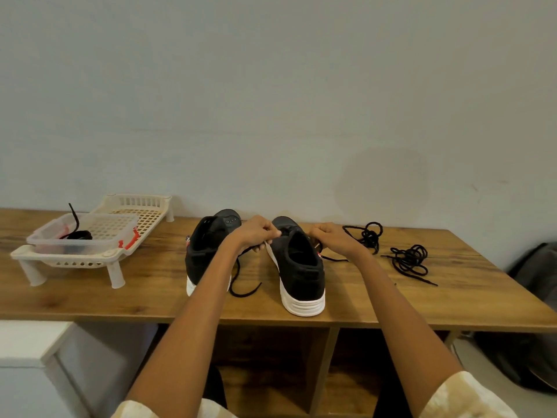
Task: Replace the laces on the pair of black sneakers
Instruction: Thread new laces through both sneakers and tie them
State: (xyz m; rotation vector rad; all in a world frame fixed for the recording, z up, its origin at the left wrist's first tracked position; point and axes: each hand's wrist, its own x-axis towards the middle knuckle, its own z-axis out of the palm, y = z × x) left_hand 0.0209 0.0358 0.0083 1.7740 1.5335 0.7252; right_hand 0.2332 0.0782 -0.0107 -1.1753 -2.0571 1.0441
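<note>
left hand [256, 233] has fingers curled, pinching a black lace [241, 279] at the inner side of the right sneaker [297, 267]; lace end trails down toward 6 o'clock and loops on the table [150, 297] between the two shoes. right hand [330, 236] also curled, at the outer side of the same sneaker near its tongue; it seems to pinch the lace's other end, a black strand runs out under it toward 3 o'clock, grip itself hard to see. both forearms reach in from 6 o'clock, light sleeves at the frame bottom. right sneaker sits heel toward the camera, black upper, white sole, near table centre. left sneaker [205, 251] just beside it at 9 o'clock, same facing, partly hidden by the left forearm. two loose bundles of black laces at 3 o'clock of the shoes: a nearer lace bundle [369, 235] just beside the right hand, a farther lace bundle [410, 260] further right, apart from it. at 9 o'clock, well apart, a cream slotted rack [144, 212] on legs carrying a clear plastic tub [84, 236] with a dark lace in it. dark bag [536, 282] at the far right edge off the table.
</note>
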